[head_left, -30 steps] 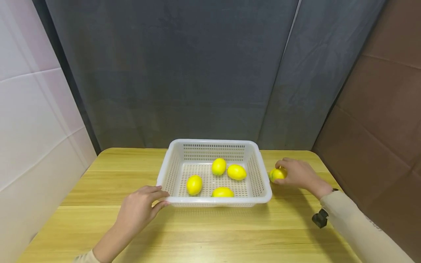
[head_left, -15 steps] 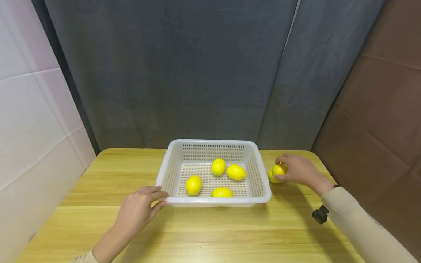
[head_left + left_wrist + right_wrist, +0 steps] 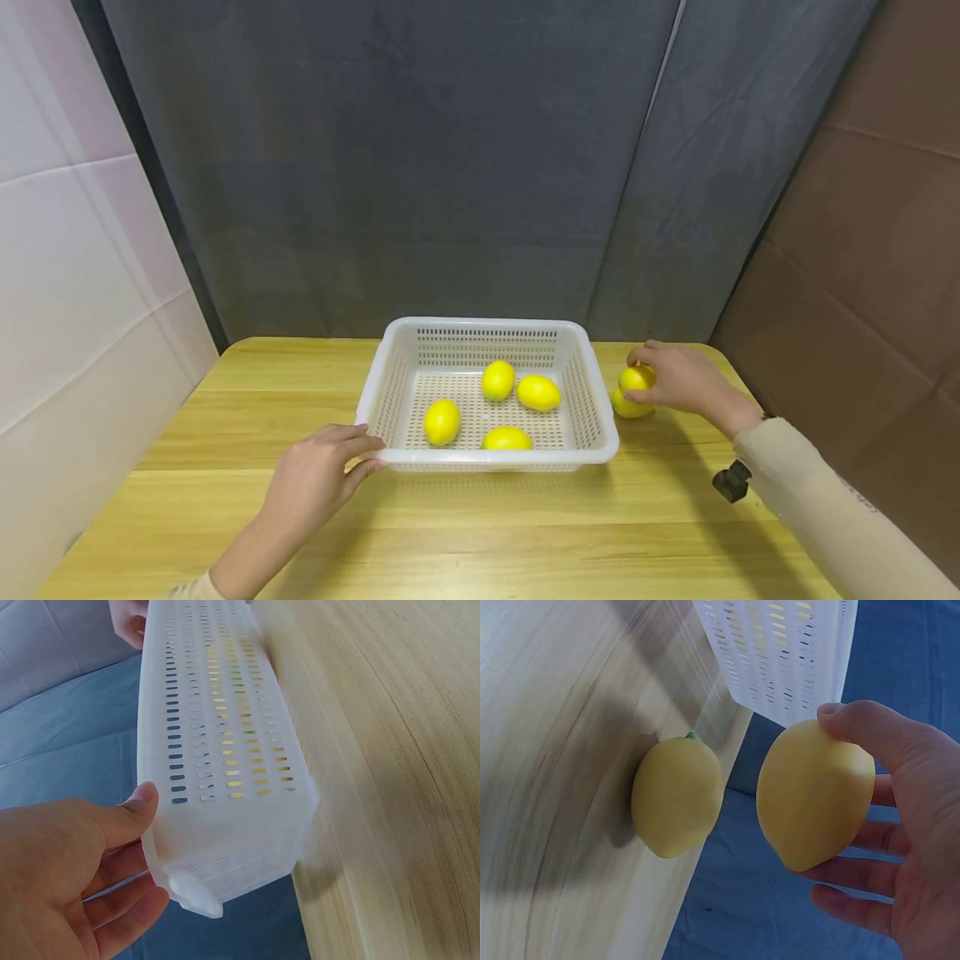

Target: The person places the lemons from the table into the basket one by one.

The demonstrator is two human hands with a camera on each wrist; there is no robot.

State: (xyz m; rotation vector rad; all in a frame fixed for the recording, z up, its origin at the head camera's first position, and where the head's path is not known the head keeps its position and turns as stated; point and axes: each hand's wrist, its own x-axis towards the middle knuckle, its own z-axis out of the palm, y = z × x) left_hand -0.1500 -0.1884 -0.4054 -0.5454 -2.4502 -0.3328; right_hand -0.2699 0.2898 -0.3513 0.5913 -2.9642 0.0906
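Note:
My left hand (image 3: pixel 315 475) pinches the near left corner of a white plastic basket (image 3: pixel 495 457), thumb outside and fingers around the rim, as the left wrist view shows. Several yellow lemons (image 3: pixel 442 422) lie apart on the basket floor. To the right of the basket, my right hand (image 3: pixel 686 385) holds another lemon (image 3: pixel 814 795) between thumb and fingers, raised off the table. Just below it, one more lemon (image 3: pixel 677 796) with a small green tip rests on the table, partly covered by the held one in the head view.
The basket stands on a wooden table (image 3: pixel 480 533) near its far edge. A dark grey cloth (image 3: pixel 412 167) hangs behind. White panels (image 3: pixel 90 233) rise at the left and a brown one (image 3: pixel 870 275) at the right.
My right hand has lifted its lemon slightly upward, and the lemon beneath it has come more into view. The left hand and the basket hold still.

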